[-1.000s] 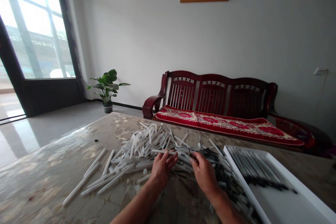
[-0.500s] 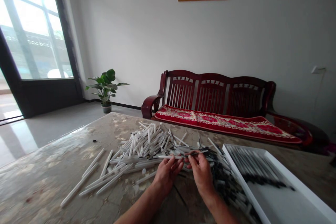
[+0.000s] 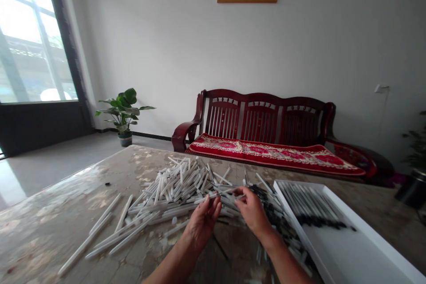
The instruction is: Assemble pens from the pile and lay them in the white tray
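Observation:
My left hand [image 3: 202,218] is closed in a loose pinch, palm turned up, around a slim whitish pen barrel [image 3: 214,195] at the fingertips. Across a small gap, my right hand [image 3: 252,209] pinches with thumb and forefinger; what lies between them blends into the parts behind and cannot be made out. Just beyond both hands spreads a heap of white translucent pen barrels [image 3: 175,182]. Small black pen parts [image 3: 279,219] lie in a pile beside and partly behind my right forearm. A thin dark rod [image 3: 220,247] rests on the table between my forearms.
On the right stands a shallow white tray [image 3: 336,253] with a row of pens with black ends [image 3: 316,204] at its far end. Several loose barrels [image 3: 89,242] lie to the left on the patterned table [image 3: 40,226]. A wooden bench [image 3: 259,117] stands behind it.
My hands have drawn slightly apart; earlier they met at one long thin piece. The view has turned a little to the right.

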Available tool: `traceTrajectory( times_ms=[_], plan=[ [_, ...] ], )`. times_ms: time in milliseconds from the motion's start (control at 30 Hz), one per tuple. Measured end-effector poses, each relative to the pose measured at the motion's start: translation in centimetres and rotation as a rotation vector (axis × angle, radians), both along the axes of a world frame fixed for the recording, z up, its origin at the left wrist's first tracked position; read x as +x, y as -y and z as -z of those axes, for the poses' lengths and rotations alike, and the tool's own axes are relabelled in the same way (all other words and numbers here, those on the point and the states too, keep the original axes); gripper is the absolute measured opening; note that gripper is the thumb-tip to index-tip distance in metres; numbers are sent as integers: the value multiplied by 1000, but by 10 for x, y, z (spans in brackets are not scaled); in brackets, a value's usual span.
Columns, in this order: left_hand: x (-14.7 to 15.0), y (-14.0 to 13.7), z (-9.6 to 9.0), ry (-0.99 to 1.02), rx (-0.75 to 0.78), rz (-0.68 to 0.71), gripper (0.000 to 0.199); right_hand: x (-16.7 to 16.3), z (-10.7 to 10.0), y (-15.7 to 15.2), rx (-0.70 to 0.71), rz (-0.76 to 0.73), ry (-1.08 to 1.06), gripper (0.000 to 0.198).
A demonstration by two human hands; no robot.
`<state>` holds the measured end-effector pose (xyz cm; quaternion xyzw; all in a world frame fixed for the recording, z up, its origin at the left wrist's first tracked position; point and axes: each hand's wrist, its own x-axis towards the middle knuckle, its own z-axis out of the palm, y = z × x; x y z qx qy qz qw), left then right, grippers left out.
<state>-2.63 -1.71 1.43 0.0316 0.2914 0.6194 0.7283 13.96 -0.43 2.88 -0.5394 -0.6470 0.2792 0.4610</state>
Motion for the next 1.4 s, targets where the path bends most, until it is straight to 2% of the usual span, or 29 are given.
traceTrajectory(
  times_ms=[100, 200, 367, 467, 633, 833, 967, 1067, 1267, 1400],
  plan=[
    [-1, 1, 1, 2, 31, 27, 11, 40, -14, -8, -51, 103, 328, 26],
    [3, 3, 7, -49, 69, 68, 9, 68, -19, -9, -117, 193, 593, 22],
    [4, -1, 15, -148, 88, 77, 9, 73, -10, -6, -178, 153, 788, 30],
    [-2, -8, 13, -171, 90, 26, 10, 67, -5, -5, -198, 143, 837, 32],
    [-8, -12, 11, -216, 68, -15, 11, 64, -1, -7, -184, 224, 926, 22],
    [-1, -2, 11, -308, 144, 33, 8, 67, -10, -5, -146, 343, 961, 39],
    [3, 4, 10, -327, 137, 82, 11, 61, -17, -1, -150, 209, 889, 25],
    [4, 7, 8, -311, 115, 175, 14, 55, -13, 0, -158, 141, 913, 22],
    [-5, 11, 1, -383, 76, 480, 15, 52, -1, -4, -191, 213, 1025, 19],
    [-22, 7, -5, -422, 113, 597, 17, 50, 1, -4, -189, 211, 1043, 16]
  ],
)
